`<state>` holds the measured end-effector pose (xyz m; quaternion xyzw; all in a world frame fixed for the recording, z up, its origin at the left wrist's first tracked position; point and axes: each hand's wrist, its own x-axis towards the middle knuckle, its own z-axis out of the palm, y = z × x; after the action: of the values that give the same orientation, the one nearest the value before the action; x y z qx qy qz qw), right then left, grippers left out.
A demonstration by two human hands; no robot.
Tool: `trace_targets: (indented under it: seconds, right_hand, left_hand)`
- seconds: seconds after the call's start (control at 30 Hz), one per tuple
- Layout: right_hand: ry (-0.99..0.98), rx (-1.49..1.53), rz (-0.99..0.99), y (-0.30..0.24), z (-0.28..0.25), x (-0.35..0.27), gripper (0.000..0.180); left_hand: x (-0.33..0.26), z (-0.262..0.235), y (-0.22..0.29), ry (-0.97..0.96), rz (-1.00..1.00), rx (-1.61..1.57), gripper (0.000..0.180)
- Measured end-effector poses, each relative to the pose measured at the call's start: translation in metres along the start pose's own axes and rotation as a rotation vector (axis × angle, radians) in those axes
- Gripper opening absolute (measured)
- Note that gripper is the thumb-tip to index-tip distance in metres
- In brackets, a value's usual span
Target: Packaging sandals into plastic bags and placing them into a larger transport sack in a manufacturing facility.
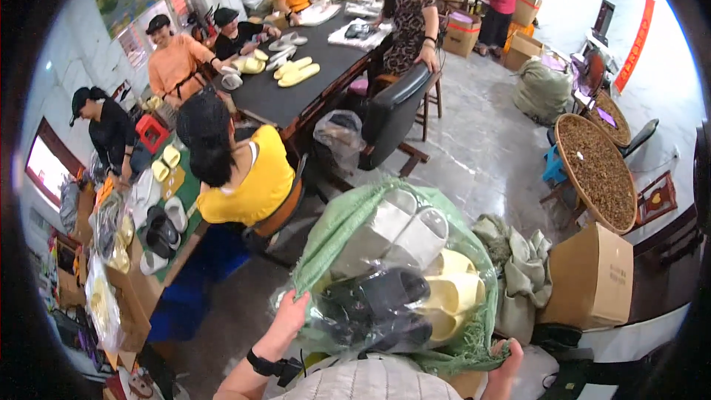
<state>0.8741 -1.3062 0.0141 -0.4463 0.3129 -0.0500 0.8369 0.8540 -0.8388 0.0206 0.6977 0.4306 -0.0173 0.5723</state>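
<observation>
Right in front of me stands a green woven sack (326, 241) with its mouth spread wide. Inside it lie slippers in clear plastic bags: a grey pair (421, 237), a black pair (374, 292) and a yellow pair (453, 292). My left hand (291, 314), a dark band on its wrist, is closed on the sack's left rim. At the near right, my right hand (506, 359) has its fingers curled round the opposite rim. The sack's lower part is hidden from view.
Beside the sack on the right are a crumpled woven sack (524, 281) and a cardboard box (591, 278). A black chair (396, 122) and a person in yellow (255, 178) are ahead. Several people work round a dark table (326, 44). A round basket tray (596, 170) stands farther right.
</observation>
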Motion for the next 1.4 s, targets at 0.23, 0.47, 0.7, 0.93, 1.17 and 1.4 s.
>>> trace_targets:
  seconds: [0.23,0.47,0.7,0.93,1.17,1.4]
  right_hand:
    - [0.053,-0.022,-0.120,0.036,0.046,-0.007,0.024]
    - [0.226,-0.253,-0.050,0.064,0.125,-0.008,0.021]
    - [0.362,-0.295,0.042,0.081,0.224,0.013,0.019]
    - [0.224,-0.232,0.172,0.044,0.280,0.032,0.015]
    - [-0.020,-0.449,0.185,0.070,0.181,0.114,0.021]
    - [-0.151,-0.521,0.219,0.071,0.148,0.164,0.024]
  left_hand:
    - [0.079,-0.015,0.042,-0.206,0.211,-0.061,0.040]
    - [0.182,-0.016,0.063,-0.204,0.023,0.308,0.045]
    - [0.257,0.015,0.044,-0.299,0.014,0.259,0.049]
    - [0.284,0.034,0.047,-0.265,0.080,0.463,0.043]
    - [0.253,0.074,0.053,-0.234,0.045,0.767,0.050]
    - [0.237,0.116,0.044,-0.109,0.209,0.939,0.040]
